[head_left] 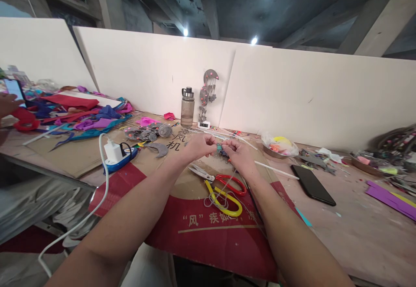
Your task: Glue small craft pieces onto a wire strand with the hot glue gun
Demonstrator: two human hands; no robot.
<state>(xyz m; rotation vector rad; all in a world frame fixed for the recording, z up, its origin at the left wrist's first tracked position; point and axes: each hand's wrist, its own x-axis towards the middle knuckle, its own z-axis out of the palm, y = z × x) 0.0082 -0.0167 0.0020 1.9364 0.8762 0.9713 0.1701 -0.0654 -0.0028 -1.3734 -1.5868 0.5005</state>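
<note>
Worktbl [364,235]: hands [202,145] [239,153] w/ teal pc [219,147]

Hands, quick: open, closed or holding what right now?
Left hand: closed, pinching the green piece.
Right hand: closed, pinching the green piece too.

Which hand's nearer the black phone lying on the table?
Right. The right hand is left of the phone; the left hand is farther left, beyond the right one.

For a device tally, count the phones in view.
2. A black phone lies on the table at right; a lit phone is at a co-worker's hand, far left. Others may be hidden under the scraps.
</note>
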